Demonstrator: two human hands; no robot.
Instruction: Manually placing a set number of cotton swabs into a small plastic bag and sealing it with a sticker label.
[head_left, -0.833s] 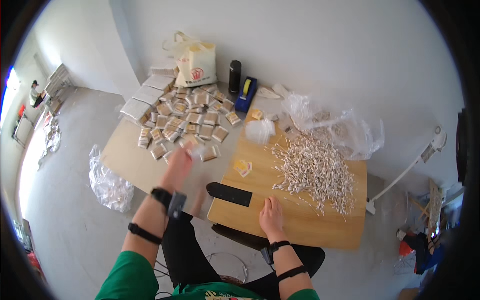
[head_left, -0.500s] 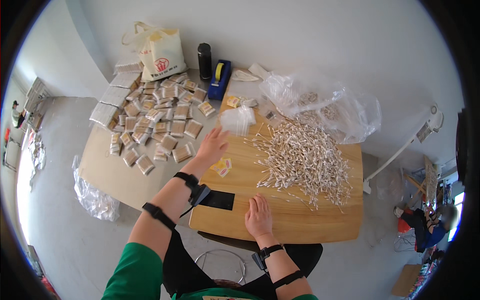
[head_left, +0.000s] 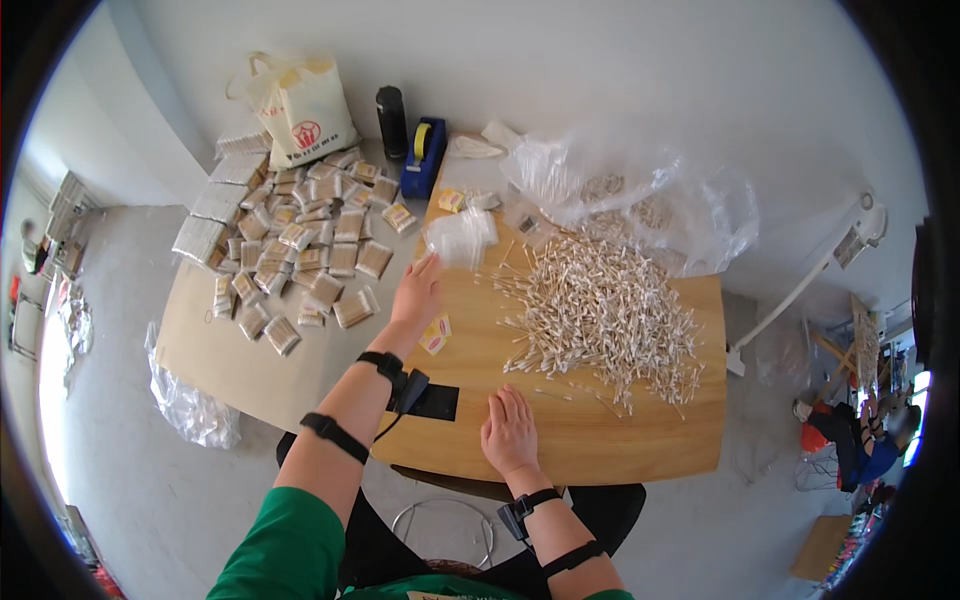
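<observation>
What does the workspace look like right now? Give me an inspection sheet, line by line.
Surface: wooden table, tan board beside it.
Job's things: heap of small white sticks; stack of clear bags; filled packets spread over the board.
Clutter: tape dispenser, black bottle, tote bag, crumpled plastic.
Hands: left hand reaching toward the clear bags; right hand flat on the table, empty.
Cables: short lead at the left wrist band.
Surroundings: grey floor, white lamp.
</observation>
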